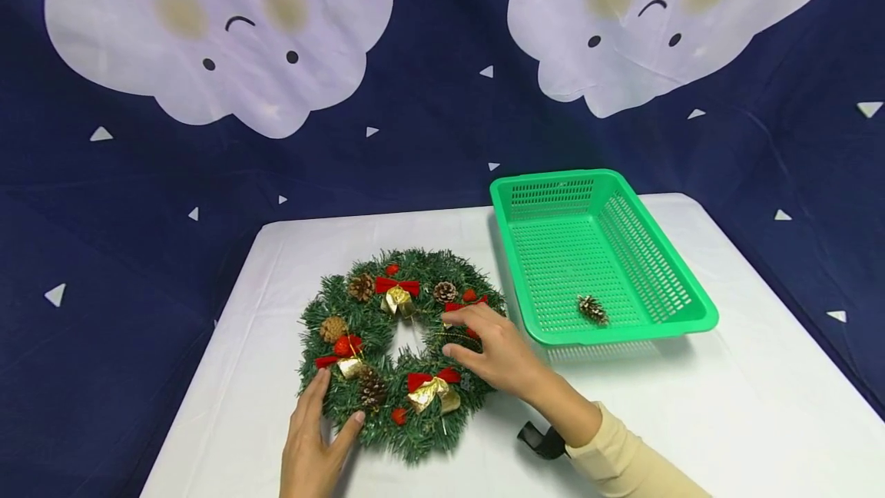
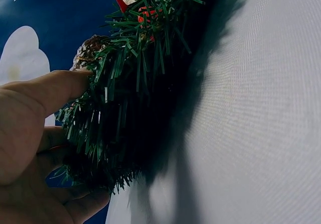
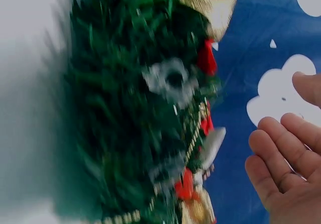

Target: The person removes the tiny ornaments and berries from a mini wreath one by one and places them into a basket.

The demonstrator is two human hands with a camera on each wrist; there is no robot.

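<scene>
A green Christmas wreath [image 1: 415,436] with red bows, gold bells, pine cones and red berries lies on the white table. My left hand [image 1: 311,429] holds its near left edge, thumb on one side and fingers on the other; a pine cone [image 1: 372,389] sits just above the thumb. Over the wreath's right side is my right hand [image 1: 501,348], thumb and index finger apart, nothing held. In the right wrist view its fingers [image 3: 276,153] are apart from the greenery. A string of gold beads [image 3: 195,138] runs along the wreath there.
A green plastic basket [image 1: 518,275] stands at the right, behind my right hand, with one pine cone [image 1: 592,310] in its near part. A black object [image 1: 541,440] shows beside the right sleeve [image 1: 622,452]. A dark blue cloth with clouds [image 1: 429,160] hangs behind the table.
</scene>
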